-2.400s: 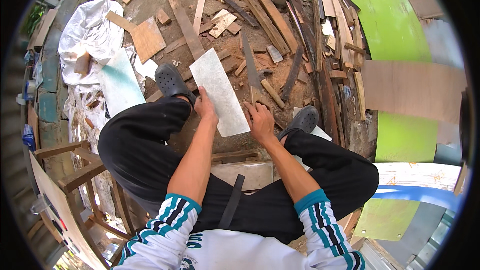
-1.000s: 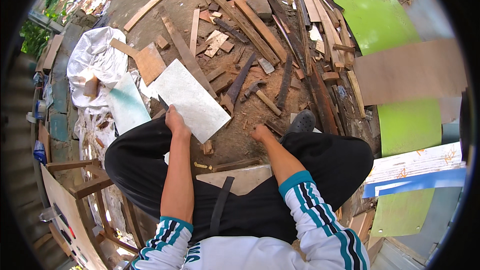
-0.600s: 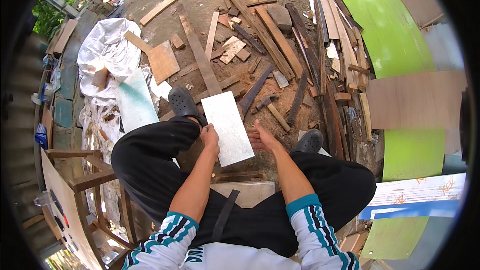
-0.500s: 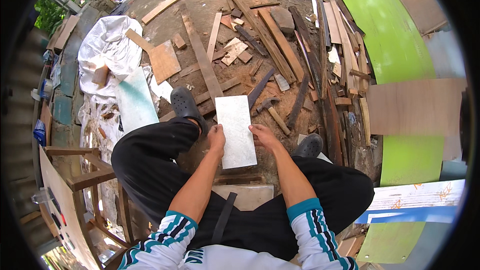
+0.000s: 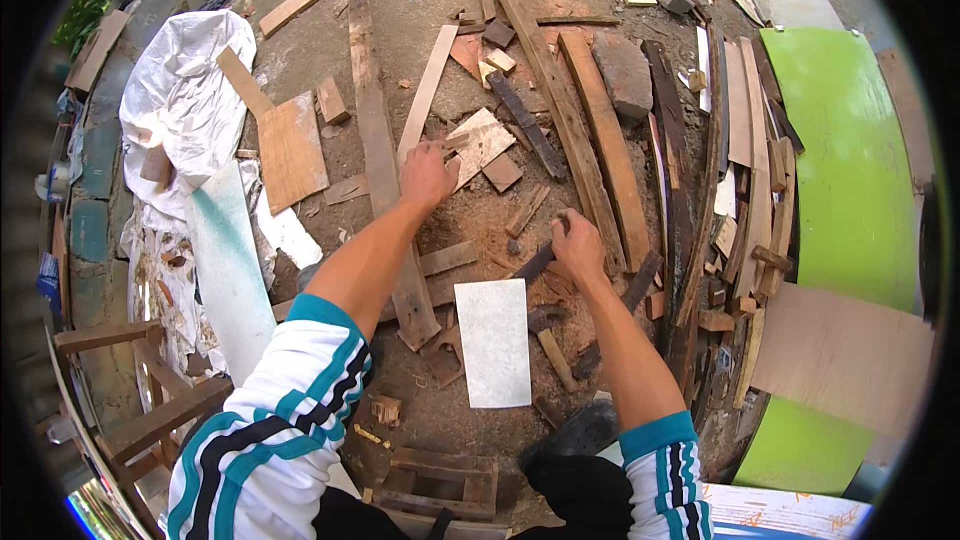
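Observation:
My left hand (image 5: 428,178) reaches forward over the edge of a long weathered plank (image 5: 372,120), fingers apart, beside a pale speckled board scrap (image 5: 484,145). A brown wood strip passes under that hand, and I cannot tell whether they touch. My right hand (image 5: 578,248) is lower and to the right, its fingers curled at the upper end of a dark wood strip (image 5: 536,263) and hiding that end. Nearer me, a white rectangular panel (image 5: 493,345) lies untouched between my forearms. A hammer (image 5: 556,358) with a wooden handle lies right of the panel.
Wood offcuts and long beams (image 5: 605,130) cover the ground ahead. A grey block (image 5: 622,75) sits beyond them. Green sheets (image 5: 845,170) lie along the right. At left are a white sack (image 5: 185,80), a plywood piece (image 5: 292,150) and a wooden frame (image 5: 165,410).
Both hands have let go of the white panel, which now lies in front of me. They have moved forward, the left one farther, and I lean over the wood pieces.

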Demonstrator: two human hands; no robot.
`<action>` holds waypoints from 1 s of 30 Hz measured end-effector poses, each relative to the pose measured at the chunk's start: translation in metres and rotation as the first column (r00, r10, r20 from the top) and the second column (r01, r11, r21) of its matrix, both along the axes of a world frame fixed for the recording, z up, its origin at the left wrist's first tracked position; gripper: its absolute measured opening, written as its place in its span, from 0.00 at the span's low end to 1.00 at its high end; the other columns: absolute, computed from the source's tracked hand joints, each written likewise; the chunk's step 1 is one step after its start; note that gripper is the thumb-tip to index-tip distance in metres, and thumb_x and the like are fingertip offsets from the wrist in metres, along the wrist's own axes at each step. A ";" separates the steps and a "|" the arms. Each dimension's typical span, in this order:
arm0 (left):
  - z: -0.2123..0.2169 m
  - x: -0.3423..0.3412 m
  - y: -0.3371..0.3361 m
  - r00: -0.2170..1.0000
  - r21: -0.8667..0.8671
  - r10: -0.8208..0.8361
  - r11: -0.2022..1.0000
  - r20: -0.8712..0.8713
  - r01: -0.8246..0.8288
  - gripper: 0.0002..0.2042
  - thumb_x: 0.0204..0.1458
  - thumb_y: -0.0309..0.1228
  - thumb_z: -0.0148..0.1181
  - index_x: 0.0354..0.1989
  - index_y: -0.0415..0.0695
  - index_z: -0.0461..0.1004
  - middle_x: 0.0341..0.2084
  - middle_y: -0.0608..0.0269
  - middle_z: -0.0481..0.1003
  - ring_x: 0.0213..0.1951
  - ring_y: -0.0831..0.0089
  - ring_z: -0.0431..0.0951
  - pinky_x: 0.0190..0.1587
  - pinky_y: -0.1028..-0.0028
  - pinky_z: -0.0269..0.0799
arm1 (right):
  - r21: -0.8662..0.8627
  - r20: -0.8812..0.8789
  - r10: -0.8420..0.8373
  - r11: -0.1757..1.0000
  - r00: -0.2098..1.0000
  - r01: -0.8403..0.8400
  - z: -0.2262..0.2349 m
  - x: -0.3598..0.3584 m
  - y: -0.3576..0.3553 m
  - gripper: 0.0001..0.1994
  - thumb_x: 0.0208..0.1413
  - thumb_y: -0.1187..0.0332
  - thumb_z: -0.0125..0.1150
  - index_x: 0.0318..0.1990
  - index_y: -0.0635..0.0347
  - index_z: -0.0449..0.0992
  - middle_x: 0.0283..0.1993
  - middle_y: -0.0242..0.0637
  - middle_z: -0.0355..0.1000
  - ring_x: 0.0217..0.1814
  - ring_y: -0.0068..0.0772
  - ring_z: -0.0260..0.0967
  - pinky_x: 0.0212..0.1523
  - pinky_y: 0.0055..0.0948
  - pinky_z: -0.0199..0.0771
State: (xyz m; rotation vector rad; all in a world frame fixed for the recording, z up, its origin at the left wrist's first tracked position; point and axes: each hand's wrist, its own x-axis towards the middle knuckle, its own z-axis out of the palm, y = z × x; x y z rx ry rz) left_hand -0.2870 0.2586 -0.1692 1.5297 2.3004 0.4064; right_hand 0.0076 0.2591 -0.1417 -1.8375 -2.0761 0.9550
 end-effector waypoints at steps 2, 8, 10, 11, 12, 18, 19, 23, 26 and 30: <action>-0.021 -0.027 0.071 0.999 -0.067 0.038 0.997 0.033 -0.035 0.33 0.58 0.48 0.58 0.67 0.40 0.63 0.67 0.38 0.60 0.69 0.45 0.60 0.69 0.54 0.58 | 0.111 -0.127 0.056 0.993 0.990 -0.042 -0.013 -0.025 0.048 0.14 0.61 0.64 0.57 0.49 0.62 0.79 0.45 0.54 0.78 0.50 0.58 0.75 0.51 0.48 0.73; -0.068 -0.119 0.249 0.988 0.012 0.150 0.989 -0.026 -0.150 0.43 0.58 0.65 0.47 0.76 0.51 0.49 0.75 0.40 0.44 0.76 0.45 0.40 0.74 0.47 0.39 | 0.143 -0.287 0.168 0.981 0.943 -0.131 -0.025 -0.135 0.198 0.14 0.61 0.65 0.59 0.49 0.65 0.79 0.45 0.53 0.79 0.48 0.55 0.77 0.50 0.42 0.75; -0.093 -0.147 0.283 0.981 0.095 0.191 0.977 0.020 -0.192 0.42 0.58 0.66 0.45 0.76 0.55 0.51 0.75 0.44 0.44 0.77 0.48 0.36 0.75 0.49 0.30 | 0.109 -0.364 0.145 0.988 0.920 -0.112 -0.017 -0.180 0.255 0.15 0.61 0.65 0.60 0.50 0.65 0.79 0.45 0.52 0.80 0.48 0.50 0.79 0.50 0.40 0.76; -0.107 -0.156 0.287 0.977 0.083 0.211 0.974 -0.011 -0.210 0.41 0.58 0.66 0.46 0.75 0.55 0.52 0.76 0.46 0.44 0.77 0.49 0.36 0.75 0.49 0.29 | 0.086 -0.404 0.131 0.991 0.905 -0.105 -0.019 -0.204 0.285 0.15 0.61 0.65 0.60 0.50 0.65 0.79 0.45 0.52 0.80 0.48 0.48 0.79 0.49 0.38 0.76; -0.115 -0.161 0.292 0.975 0.073 0.218 0.974 -0.043 -0.215 0.41 0.58 0.66 0.46 0.75 0.55 0.52 0.76 0.47 0.44 0.77 0.50 0.36 0.75 0.50 0.28 | 0.133 -0.436 0.168 0.984 0.884 -0.121 -0.026 -0.220 0.322 0.15 0.61 0.65 0.60 0.52 0.63 0.79 0.44 0.50 0.81 0.48 0.41 0.80 0.49 0.36 0.77; -0.105 -0.145 0.299 0.974 0.050 0.197 0.980 -0.115 -0.192 0.39 0.58 0.63 0.49 0.74 0.57 0.56 0.76 0.53 0.42 0.77 0.54 0.34 0.75 0.51 0.25 | 0.185 -0.440 0.239 0.967 0.865 -0.173 -0.041 -0.332 0.539 0.25 0.58 0.62 0.63 0.64 0.53 0.72 0.77 0.60 0.46 0.50 0.49 0.78 0.50 0.34 0.79; -0.105 -0.142 0.300 0.975 0.032 0.191 0.981 -0.117 -0.189 0.39 0.58 0.63 0.49 0.74 0.57 0.56 0.76 0.52 0.42 0.77 0.54 0.34 0.75 0.51 0.24 | 0.107 -0.431 0.195 0.980 0.881 -0.165 -0.037 -0.349 0.567 0.26 0.58 0.61 0.63 0.65 0.51 0.72 0.78 0.59 0.39 0.53 0.50 0.77 0.50 0.35 0.79; -0.101 -0.151 0.296 0.975 -0.024 0.194 0.980 -0.111 -0.198 0.39 0.58 0.63 0.49 0.75 0.56 0.55 0.77 0.51 0.40 0.77 0.54 0.31 0.75 0.49 0.23 | -0.099 -0.457 0.058 0.988 0.888 -0.116 -0.030 -0.404 0.633 0.28 0.56 0.60 0.66 0.66 0.47 0.71 0.80 0.57 0.22 0.63 0.53 0.69 0.51 0.37 0.83; -0.099 -0.149 0.296 0.978 -0.063 0.183 0.980 -0.101 -0.190 0.40 0.58 0.63 0.49 0.75 0.55 0.54 0.77 0.50 0.39 0.77 0.53 0.30 0.74 0.48 0.22 | -0.215 -0.632 0.014 0.957 0.775 -0.192 -0.034 -0.415 0.668 0.33 0.57 0.60 0.66 0.70 0.55 0.64 0.75 0.43 0.47 0.69 0.45 0.59 0.56 0.43 0.80; -0.100 -0.151 0.301 0.979 -0.055 0.182 0.981 -0.088 -0.187 0.41 0.58 0.64 0.49 0.75 0.54 0.53 0.76 0.49 0.39 0.77 0.53 0.30 0.74 0.48 0.21 | -0.265 -0.853 -0.095 0.926 0.514 -0.269 -0.022 -0.436 0.671 0.33 0.60 0.61 0.62 0.72 0.58 0.59 0.73 0.42 0.54 0.74 0.46 0.52 0.58 0.43 0.76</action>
